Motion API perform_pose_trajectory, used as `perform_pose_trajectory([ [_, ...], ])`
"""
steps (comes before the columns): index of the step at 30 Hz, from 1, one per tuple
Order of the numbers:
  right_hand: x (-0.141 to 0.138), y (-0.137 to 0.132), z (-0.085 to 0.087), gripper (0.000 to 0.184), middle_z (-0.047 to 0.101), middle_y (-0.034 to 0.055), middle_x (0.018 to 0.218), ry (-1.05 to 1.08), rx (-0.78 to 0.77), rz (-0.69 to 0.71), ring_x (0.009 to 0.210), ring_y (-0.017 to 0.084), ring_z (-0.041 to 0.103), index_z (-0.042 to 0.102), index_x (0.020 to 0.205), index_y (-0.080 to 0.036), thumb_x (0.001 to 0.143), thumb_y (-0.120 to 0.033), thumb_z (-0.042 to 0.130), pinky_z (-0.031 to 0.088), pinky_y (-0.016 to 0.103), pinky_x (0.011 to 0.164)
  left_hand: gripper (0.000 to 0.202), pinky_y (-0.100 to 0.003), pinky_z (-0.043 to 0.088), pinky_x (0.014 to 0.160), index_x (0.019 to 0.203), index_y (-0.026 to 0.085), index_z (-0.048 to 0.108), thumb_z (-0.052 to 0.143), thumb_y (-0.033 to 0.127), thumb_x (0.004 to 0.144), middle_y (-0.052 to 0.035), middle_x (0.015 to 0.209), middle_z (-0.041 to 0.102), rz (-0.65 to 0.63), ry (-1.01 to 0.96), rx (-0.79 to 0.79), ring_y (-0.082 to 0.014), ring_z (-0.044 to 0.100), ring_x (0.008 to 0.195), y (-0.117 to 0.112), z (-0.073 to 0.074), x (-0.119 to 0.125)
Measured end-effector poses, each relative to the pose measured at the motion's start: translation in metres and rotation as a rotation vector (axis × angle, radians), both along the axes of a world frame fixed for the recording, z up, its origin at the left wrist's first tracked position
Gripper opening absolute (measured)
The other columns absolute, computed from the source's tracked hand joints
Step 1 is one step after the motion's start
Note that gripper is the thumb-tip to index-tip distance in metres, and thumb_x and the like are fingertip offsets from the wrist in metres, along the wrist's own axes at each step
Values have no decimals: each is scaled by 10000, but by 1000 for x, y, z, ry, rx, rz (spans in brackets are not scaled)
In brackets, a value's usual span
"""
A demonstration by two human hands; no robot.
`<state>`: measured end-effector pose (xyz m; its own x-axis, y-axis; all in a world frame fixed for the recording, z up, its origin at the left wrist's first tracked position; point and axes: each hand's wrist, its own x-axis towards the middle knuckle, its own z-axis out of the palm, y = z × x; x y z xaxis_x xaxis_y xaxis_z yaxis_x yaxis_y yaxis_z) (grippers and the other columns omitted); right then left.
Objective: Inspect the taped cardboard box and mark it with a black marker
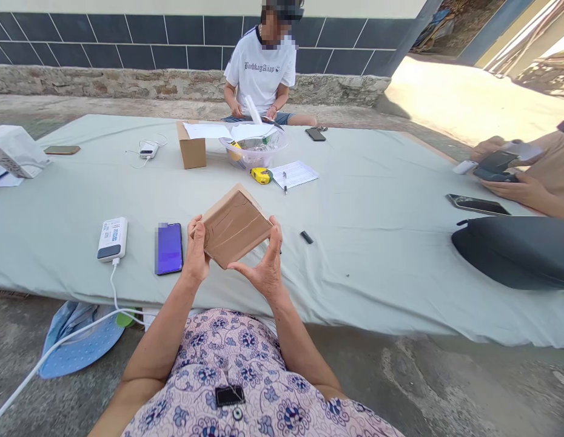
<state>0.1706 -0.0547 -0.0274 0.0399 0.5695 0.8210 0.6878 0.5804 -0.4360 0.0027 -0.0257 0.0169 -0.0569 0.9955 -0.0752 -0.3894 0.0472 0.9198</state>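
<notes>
A small brown cardboard box (234,226), taped shut, is held up over the near edge of a pale green sheet (364,230). My left hand (197,250) grips its left side with fingers closed on it. My right hand (264,262) clasps its right and lower edge, thumb up along the side. A purple-screened phone (168,247) lies just left of my left hand, and a small black object (306,237) lies right of the box.
A white power bank (112,238) with a white cable lies at left. Across the sheet sits a person with a cardboard box (191,149), clear bowl (255,149), yellow tape measure (262,175) and papers. At right, another person's hands, a phone (478,204) and a dark bag (518,250).
</notes>
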Motion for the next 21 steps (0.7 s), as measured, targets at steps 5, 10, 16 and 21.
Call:
perform_pose_trajectory([
  [5,5,-1,0,1136,377,195,1567,97,-50,-21,1486,330,395,50,1595,-292,770,-598,768,423,587,1173,843,-396,590,850,1493,433,330,468,875,789,-35,1491,536,-82,-31,-68,-295,583,1284,0,5,-3],
  [10,18,-4,8,641,619,137,1305,167,-31,-44,1253,263,601,410,1481,-256,919,-458,642,521,483,1080,730,-363,575,834,1429,353,463,541,761,828,-46,1445,573,-26,-46,-87,-300,580,1273,0,6,0],
  [16,22,-7,8,657,560,139,1403,267,-125,-114,1314,265,557,380,1502,-271,925,-472,621,497,508,1103,628,-390,462,1094,1394,322,512,677,542,830,-50,1487,524,-24,209,168,-286,480,1387,-6,-5,9],
  [21,12,-5,2,726,480,158,1463,234,-126,-117,1392,287,480,419,1479,-259,878,-602,636,458,528,1145,618,-449,335,1219,1401,309,512,700,502,845,-74,1616,351,-36,483,368,-300,263,1542,-16,-9,15],
])
